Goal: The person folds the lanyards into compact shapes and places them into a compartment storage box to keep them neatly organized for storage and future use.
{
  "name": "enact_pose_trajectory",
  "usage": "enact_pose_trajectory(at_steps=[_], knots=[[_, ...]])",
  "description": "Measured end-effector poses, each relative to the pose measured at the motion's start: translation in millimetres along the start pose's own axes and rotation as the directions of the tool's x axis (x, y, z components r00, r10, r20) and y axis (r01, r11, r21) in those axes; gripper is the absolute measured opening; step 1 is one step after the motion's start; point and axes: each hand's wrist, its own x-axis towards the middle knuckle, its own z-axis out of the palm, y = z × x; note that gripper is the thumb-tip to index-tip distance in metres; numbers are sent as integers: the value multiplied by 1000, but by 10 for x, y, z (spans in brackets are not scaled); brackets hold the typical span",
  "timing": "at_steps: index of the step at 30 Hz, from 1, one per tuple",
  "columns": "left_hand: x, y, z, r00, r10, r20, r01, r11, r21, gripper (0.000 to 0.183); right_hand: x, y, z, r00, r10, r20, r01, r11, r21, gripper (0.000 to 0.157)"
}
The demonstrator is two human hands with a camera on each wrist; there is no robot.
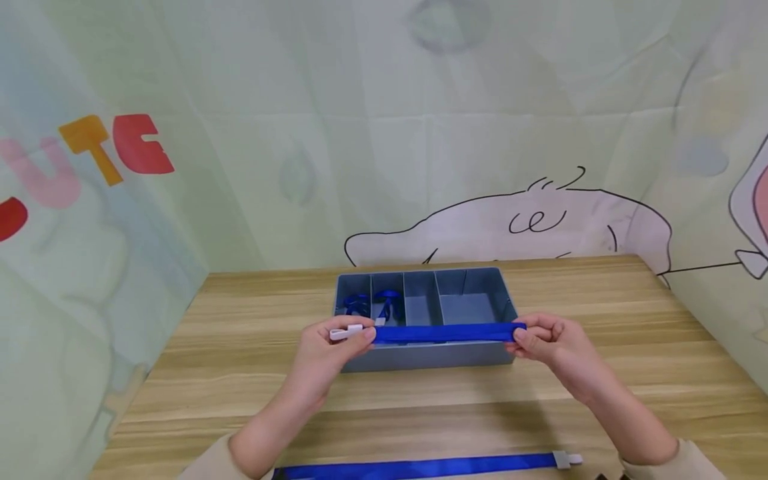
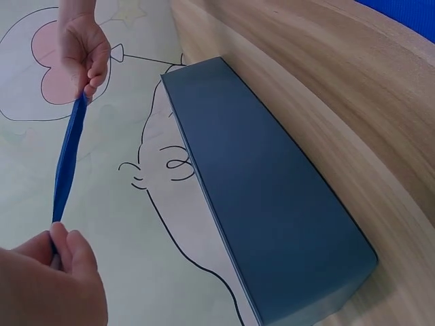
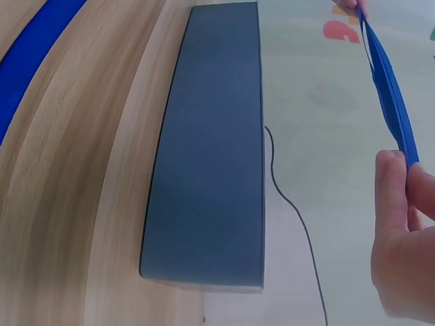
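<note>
A folded blue lanyard [image 1: 444,333] is stretched level between both hands, above the front of a grey-blue divided box [image 1: 426,358]. My left hand [image 1: 324,353] pinches its left end, where a white clip [image 1: 347,331] sticks out past the thumb. At the other end my right hand [image 1: 558,347] pinches the strap between thumb and fingers. In the left wrist view the strap [image 2: 68,163] runs taut from hand to hand. Rolled blue lanyards lie inside the box, one [image 1: 358,305] in the leftmost compartment and another [image 1: 389,300] in the compartment beside it.
Another blue lanyard [image 1: 420,468] lies flat along the near side of the wooden table [image 1: 252,373], its white-tipped end [image 1: 567,459] to the right. A printed cloth backdrop [image 1: 372,167] stands behind the table and at its sides.
</note>
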Motion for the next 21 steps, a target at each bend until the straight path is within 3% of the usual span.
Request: enact_pose_trajectory(at_steps=[2,5,8,14,21], knots=[[2,-2,4,1000,-5,-6,5,1000,-2,24,9,10,-23,999,-18,44,13,994,110,15],[6,-15,14,1000,-24,-20,24,1000,-11,22,20,30,-60,992,-43,120,6,957,291,22],[11,-32,25,999,-40,-37,39,999,-19,20,31,38,-77,988,-32,153,-28,926,376,25],[11,-61,42,998,-47,-50,45,998,-42,21,42,36,-60,997,23,72,-49,924,380,21],[31,-86,13,996,-75,-41,72,995,-68,21,51,44,-55,999,16,34,-27,943,330,24]])
